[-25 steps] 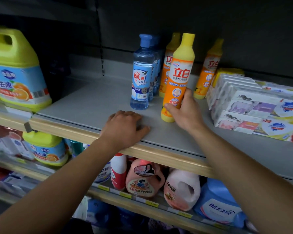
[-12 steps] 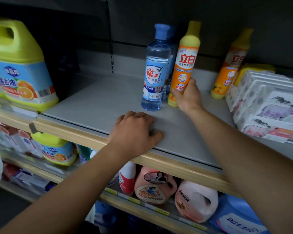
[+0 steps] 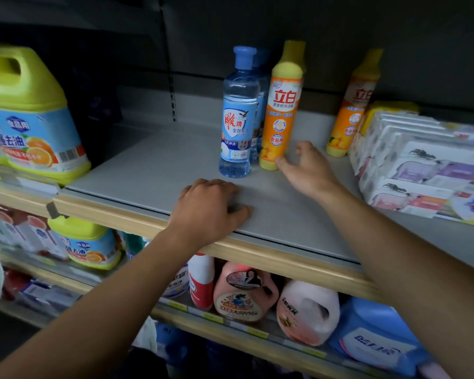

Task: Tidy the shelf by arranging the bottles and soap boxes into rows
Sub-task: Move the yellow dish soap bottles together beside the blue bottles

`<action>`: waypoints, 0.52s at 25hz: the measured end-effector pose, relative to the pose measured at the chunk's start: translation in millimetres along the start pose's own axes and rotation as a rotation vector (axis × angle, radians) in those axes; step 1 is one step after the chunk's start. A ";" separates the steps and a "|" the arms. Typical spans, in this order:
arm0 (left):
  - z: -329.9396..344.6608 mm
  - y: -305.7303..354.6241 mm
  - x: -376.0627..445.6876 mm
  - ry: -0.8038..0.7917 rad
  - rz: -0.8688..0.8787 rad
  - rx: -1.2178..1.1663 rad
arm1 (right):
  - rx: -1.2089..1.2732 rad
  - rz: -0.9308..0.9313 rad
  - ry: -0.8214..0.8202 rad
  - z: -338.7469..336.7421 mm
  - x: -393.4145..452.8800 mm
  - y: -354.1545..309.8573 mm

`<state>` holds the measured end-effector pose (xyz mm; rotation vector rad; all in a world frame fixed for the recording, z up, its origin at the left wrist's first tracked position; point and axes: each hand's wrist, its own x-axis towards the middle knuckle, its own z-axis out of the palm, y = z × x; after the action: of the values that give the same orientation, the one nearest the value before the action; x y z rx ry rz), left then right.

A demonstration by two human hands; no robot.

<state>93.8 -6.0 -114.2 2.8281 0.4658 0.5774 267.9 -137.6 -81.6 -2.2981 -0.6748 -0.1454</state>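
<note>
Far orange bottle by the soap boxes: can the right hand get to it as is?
Probably yes. The right hand is open beside the near orange bottle, and bare shelf lies between it and the far orange bottle. The soap boxes crowd its right side only.

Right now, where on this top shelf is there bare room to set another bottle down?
Bare shelf runs from the yellow-capped jug to the blue bottle. A narrower gap lies between the near orange bottle and the far orange bottle, where the right hand sits. The soap boxes crowd the right end.
</note>
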 end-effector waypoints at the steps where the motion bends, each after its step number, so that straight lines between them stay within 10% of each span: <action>1: -2.2 1.8 1.2 0.002 -0.020 -0.037 | -0.051 -0.046 0.007 -11.3 -16.1 5.8; 8: -15.6 59.6 24.8 0.111 0.059 -0.354 | -0.432 -0.366 0.500 -126.2 -70.5 40.0; 13: -8.3 116.1 59.7 0.120 0.143 -0.461 | -0.697 -0.105 0.286 -161.6 -44.7 82.4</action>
<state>172.9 -91.5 -54.8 2.4052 0.1245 0.7723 285.9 -315.4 -27.4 -2.8065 -0.6613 -0.8584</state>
